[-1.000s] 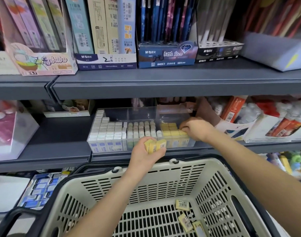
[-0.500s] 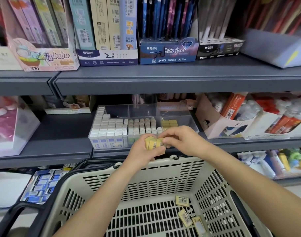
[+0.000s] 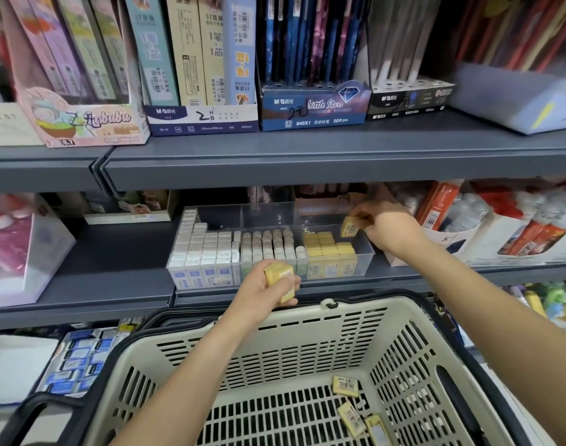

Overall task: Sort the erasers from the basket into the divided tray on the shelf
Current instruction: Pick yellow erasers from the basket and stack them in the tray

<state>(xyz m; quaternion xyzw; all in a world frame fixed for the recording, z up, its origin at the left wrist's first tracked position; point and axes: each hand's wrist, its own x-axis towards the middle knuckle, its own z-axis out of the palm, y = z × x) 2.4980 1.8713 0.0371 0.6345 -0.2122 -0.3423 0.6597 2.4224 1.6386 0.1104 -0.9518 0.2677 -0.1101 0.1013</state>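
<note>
Three loose erasers flat on basket floor, near-R corner. Above far rim: L hand, fingers curled round small stack of yellow erasers, just short of tray front. Beyond, on shelf: divided tray; white in L compt, pale in mid, yellow in R, rear of R compt unfilled. Over that gap: R hand, fingers pinching single eraser, long axis near upright, tilted. Judged: open slot directly below and slightly L of pinched piece; R hand nearer, L hand as feeder. Straight lowering reqd, w/ tilt corrected.
</note>
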